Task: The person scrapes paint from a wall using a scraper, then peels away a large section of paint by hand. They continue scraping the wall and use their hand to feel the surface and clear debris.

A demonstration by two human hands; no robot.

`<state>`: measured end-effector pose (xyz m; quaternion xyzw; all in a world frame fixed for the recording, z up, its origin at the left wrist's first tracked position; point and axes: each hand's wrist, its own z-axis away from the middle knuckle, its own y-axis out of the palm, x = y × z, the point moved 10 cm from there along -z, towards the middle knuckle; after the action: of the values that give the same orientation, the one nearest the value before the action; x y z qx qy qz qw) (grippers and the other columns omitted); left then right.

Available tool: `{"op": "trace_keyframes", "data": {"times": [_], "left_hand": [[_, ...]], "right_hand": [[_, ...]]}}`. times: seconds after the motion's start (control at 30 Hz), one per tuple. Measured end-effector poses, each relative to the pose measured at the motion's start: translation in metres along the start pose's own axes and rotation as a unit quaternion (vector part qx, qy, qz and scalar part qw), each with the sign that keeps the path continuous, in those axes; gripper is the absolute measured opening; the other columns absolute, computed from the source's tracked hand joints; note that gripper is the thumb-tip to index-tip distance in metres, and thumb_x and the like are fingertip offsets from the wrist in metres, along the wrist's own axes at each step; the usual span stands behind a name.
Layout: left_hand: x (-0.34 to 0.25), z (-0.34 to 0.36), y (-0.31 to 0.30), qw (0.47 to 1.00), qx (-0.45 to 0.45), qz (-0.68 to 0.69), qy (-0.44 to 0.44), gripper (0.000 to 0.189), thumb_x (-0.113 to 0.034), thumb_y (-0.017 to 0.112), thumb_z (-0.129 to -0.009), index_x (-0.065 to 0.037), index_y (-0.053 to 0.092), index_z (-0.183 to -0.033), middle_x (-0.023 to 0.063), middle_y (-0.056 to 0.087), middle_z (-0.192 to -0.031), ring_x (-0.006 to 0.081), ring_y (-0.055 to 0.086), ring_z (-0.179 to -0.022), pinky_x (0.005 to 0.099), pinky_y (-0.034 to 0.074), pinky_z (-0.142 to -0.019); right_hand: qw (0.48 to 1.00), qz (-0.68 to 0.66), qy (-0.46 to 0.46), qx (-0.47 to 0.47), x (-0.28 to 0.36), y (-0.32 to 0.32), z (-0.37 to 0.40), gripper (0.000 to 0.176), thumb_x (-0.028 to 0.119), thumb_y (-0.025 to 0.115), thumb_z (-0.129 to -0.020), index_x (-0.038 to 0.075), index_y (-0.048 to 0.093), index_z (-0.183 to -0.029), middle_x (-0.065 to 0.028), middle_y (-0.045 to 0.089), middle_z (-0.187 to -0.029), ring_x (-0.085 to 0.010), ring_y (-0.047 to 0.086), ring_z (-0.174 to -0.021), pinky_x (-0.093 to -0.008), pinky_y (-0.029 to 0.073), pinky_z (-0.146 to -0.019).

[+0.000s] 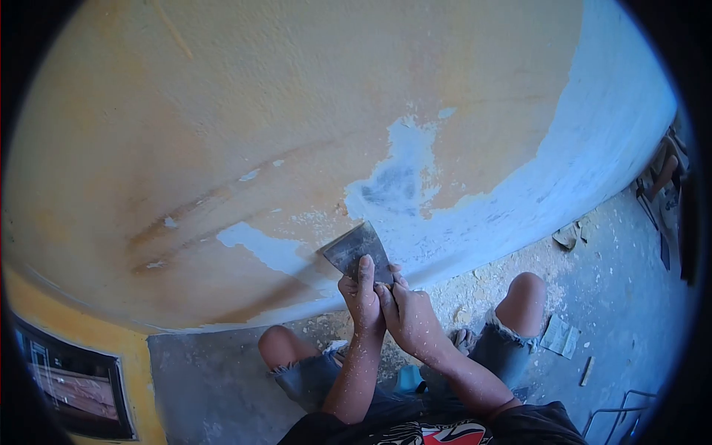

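- The person crouches close to a wall (259,111) covered in yellow paint, with both hands joined on a scraper (356,248).
- The left hand (363,300) is closed around the scraper's handle, its forefinger stretched up along the back of the blade.
- The right hand (408,319) is wrapped tight against the left one, gripping the same handle from the side; the handle itself is hidden under the two hands.
- The scraper's dark, wide blade is tilted, with its upper edge touching the wall low down, near where the wall meets the floor (615,297).
- Just beside the blade on its left lies a bare blue patch (259,248); a larger blue patch (400,182) with a dark smudge sits above and to its right.
- A blue band (564,170) runs along the bottom of the wall to the right.
- Pale paint flakes (475,278) are scattered on the grey floor below the hands.
- The left knee (278,345) and right knee (523,293) are bare, above frayed denim shorts (497,348).
- Both forearms are speckled with white dust.
- A scrap of paper (560,335) lies on the floor beside the right knee.
- A dark framed opening (74,378) sits at the lower left.
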<state>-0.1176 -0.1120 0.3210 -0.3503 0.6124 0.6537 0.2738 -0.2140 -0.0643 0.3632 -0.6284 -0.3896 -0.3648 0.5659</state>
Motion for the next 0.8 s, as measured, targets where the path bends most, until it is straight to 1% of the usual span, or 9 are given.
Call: {"op": "trace_keyframes", "data": {"times": [0.07,0.13,0.17,0.2,0.27,0.37,0.47,0.7,0.8], "left_hand": [[0.006,-0.004,0.001,1.0,-0.003,0.008,-0.018,0.03,-0.025,0.056,-0.097,0.004,0.061,-0.088,0.0113,0.065,-0.074,0.016,0.061,-0.059,0.0295,0.051,-0.053],[-0.014,-0.01,0.007,0.999,0.013,-0.026,0.036,0.032,-0.026,0.056,-0.097,0.004,0.059,-0.089,0.0118,0.064,-0.073,0.017,0.061,-0.058,0.0302,0.051,-0.051],[-0.021,-0.014,0.01,0.999,-0.002,0.014,0.041,0.032,-0.026,0.056,-0.097,0.004,0.058,-0.088,0.0125,0.063,-0.072,0.0182,0.06,-0.056,0.031,0.051,-0.051],[-0.032,-0.014,0.017,0.999,0.024,0.009,0.046,0.032,-0.026,0.056,-0.098,0.004,0.057,-0.087,0.0126,0.063,-0.072,0.0188,0.06,-0.055,0.0311,0.052,-0.051],[-0.025,-0.009,0.016,0.999,0.015,0.033,0.04,0.034,-0.027,0.056,-0.097,0.005,0.058,-0.087,0.0123,0.064,-0.072,0.0189,0.061,-0.056,0.0308,0.052,-0.051],[0.029,0.01,0.011,0.995,0.005,-0.097,-0.013,0.031,-0.025,0.059,-0.096,0.005,0.064,-0.088,0.0125,0.067,-0.076,0.0177,0.063,-0.059,0.029,0.052,-0.053],[0.074,0.015,0.029,0.991,0.059,-0.114,-0.032,0.024,-0.019,0.06,-0.096,0.004,0.065,-0.09,0.0124,0.069,-0.079,0.0147,0.063,-0.062,0.0279,0.053,-0.056],[0.082,0.007,0.032,0.994,0.044,-0.09,-0.039,0.023,-0.017,0.059,-0.096,0.004,0.065,-0.088,0.0117,0.069,-0.079,0.0141,0.063,-0.063,0.0275,0.052,-0.057],[0.073,0.0,0.035,0.993,0.03,-0.117,0.002,0.024,-0.018,0.059,-0.096,0.004,0.064,-0.087,0.0119,0.069,-0.078,0.0144,0.063,-0.062,0.0277,0.051,-0.057]], "right_hand": [[1.0,-0.004,-0.01,-0.004,-0.002,0.003,-0.004,0.027,0.014,0.051,-0.095,-0.01,0.061,-0.092,-0.0337,0.06,-0.079,-0.0474,0.061,-0.071,-0.0503,0.047,-0.061],[1.0,-0.005,-0.01,-0.008,-0.002,0.004,-0.009,0.027,0.014,0.051,-0.095,-0.01,0.061,-0.093,-0.0335,0.06,-0.081,-0.0473,0.061,-0.07,-0.0503,0.047,-0.061],[1.0,0.002,-0.027,-0.008,0.006,0.004,-0.016,0.027,0.015,0.051,-0.095,-0.01,0.061,-0.093,-0.0329,0.06,-0.081,-0.0471,0.061,-0.07,-0.0503,0.047,-0.062],[0.999,0.008,-0.043,-0.004,0.013,0.004,-0.018,0.027,0.016,0.051,-0.095,-0.01,0.06,-0.093,-0.0324,0.06,-0.081,-0.0469,0.061,-0.07,-0.0503,0.047,-0.062],[0.999,0.009,-0.035,0.01,0.01,0.0,-0.012,0.026,0.016,0.051,-0.095,-0.009,0.059,-0.093,-0.0313,0.06,-0.081,-0.0468,0.061,-0.07,-0.0507,0.047,-0.062],[0.997,-0.039,-0.003,-0.069,-0.039,-0.017,0.014,0.027,0.016,0.051,-0.096,-0.008,0.059,-0.088,-0.0307,0.059,-0.078,-0.0472,0.059,-0.068,-0.0498,0.045,-0.06],[0.994,-0.031,0.018,-0.1,-0.077,-0.038,0.021,0.029,0.016,0.05,-0.097,-0.008,0.058,-0.085,-0.0308,0.058,-0.077,-0.047,0.059,-0.067,-0.0485,0.045,-0.059],[0.995,-0.049,0.018,-0.082,-0.091,-0.045,0.008,0.032,0.017,0.051,-0.097,-0.01,0.058,-0.08,-0.0316,0.056,-0.071,-0.0478,0.058,-0.067,-0.0472,0.044,-0.057],[0.995,-0.05,0.008,-0.083,-0.09,-0.044,0.0,0.032,0.017,0.051,-0.097,-0.01,0.058,-0.081,-0.0319,0.056,-0.072,-0.0474,0.058,-0.067,-0.0471,0.044,-0.057]]}}
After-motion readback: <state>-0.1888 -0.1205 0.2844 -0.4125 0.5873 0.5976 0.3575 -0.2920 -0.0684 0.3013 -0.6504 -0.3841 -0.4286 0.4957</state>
